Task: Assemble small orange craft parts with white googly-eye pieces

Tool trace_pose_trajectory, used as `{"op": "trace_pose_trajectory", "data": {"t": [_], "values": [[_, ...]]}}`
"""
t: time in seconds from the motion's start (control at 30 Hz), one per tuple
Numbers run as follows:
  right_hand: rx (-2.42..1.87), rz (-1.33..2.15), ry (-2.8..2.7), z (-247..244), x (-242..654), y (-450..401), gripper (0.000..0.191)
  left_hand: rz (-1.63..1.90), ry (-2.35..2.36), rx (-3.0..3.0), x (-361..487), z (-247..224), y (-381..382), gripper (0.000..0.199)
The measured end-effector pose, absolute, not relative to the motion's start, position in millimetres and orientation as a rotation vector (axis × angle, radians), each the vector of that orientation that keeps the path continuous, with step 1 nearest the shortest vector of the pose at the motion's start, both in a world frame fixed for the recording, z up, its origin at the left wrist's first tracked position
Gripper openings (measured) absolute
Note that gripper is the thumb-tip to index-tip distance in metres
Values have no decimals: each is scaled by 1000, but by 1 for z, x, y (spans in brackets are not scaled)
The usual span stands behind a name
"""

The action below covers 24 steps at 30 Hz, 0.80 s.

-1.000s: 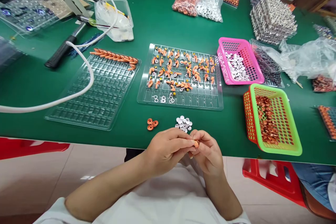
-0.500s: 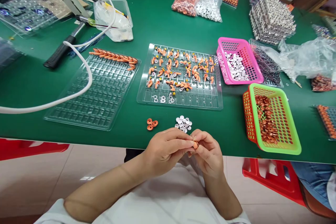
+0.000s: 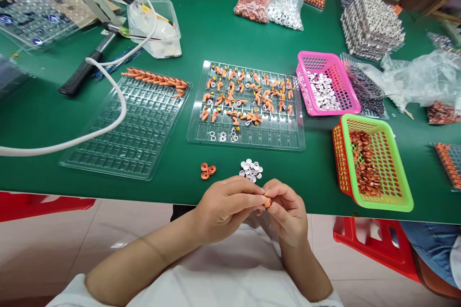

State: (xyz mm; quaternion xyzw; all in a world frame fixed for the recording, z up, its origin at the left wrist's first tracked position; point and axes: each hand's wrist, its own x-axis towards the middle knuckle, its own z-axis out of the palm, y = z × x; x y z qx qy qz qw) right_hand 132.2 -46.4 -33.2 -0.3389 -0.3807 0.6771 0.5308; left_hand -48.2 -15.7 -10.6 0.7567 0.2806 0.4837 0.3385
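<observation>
Close to the table's front edge, my left hand [image 3: 225,206] and my right hand [image 3: 289,211] meet fingertip to fingertip, both closed on a small orange piece [image 3: 267,202] that the fingers partly cover. Just behind them lies a little pile of white discs [image 3: 251,171], and to its left are several orange discs [image 3: 208,171]. Farther back sits a clear compartment tray [image 3: 248,139] filled with curved orange parts; white rings lie in its front left compartments.
A second clear tray [image 3: 115,139] with a row of orange pieces is on the left, near a hammer [image 3: 81,72] and a white cable [image 3: 120,93]. At right stand a pink basket [image 3: 304,84] of white discs and a green basket [image 3: 399,168] of orange discs.
The orange piece has turned slightly between my fingertips. Both hands stay in nearly the same place.
</observation>
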Motion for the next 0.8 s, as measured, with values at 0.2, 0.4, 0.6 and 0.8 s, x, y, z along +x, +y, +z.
{"op": "trace_pose_trajectory", "data": {"t": [0.2, 0.4, 0.6, 0.8], "values": [[-838, 1620, -920, -34, 134, -47, 12, 1240, 724, 1978, -49, -9, -15, 24], [-795, 1625, -926, -34, 135, -47, 14, 1230, 732, 1964, -50, -10, -16, 25], [-818, 1616, -937, -36, 137, -46, 15, 1219, 742, 1962, -49, -9, -17, 25], [-862, 1560, -982, -37, 138, -47, 15, 1243, 762, 1951, -47, -10, -17, 22]]}}
